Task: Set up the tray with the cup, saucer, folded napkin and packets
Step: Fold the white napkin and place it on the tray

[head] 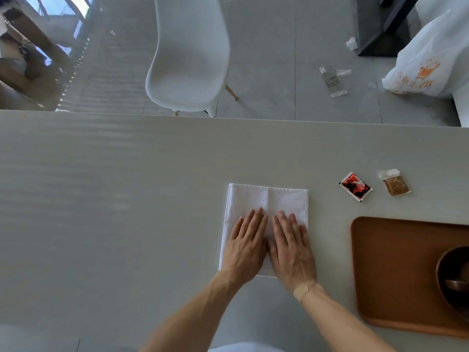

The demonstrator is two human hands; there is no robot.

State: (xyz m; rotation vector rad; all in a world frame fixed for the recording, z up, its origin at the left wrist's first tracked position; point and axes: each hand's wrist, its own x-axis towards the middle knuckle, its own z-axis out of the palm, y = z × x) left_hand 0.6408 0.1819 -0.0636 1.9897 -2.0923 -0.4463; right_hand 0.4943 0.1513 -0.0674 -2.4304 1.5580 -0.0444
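A white folded napkin lies flat on the pale table. My left hand and my right hand rest side by side, palms down with fingers spread, pressing on its near half. To the right, a red and black packet and a brown sauce packet lie on the table. A brown wooden tray sits at the right edge. On it stands a dark round saucer with a dark cup, both cut off by the frame edge.
The table's far edge runs across the upper middle. Beyond it stand a white chair, a white plastic bag and scattered wrappers on the grey floor. The table stretches to the left of the napkin.
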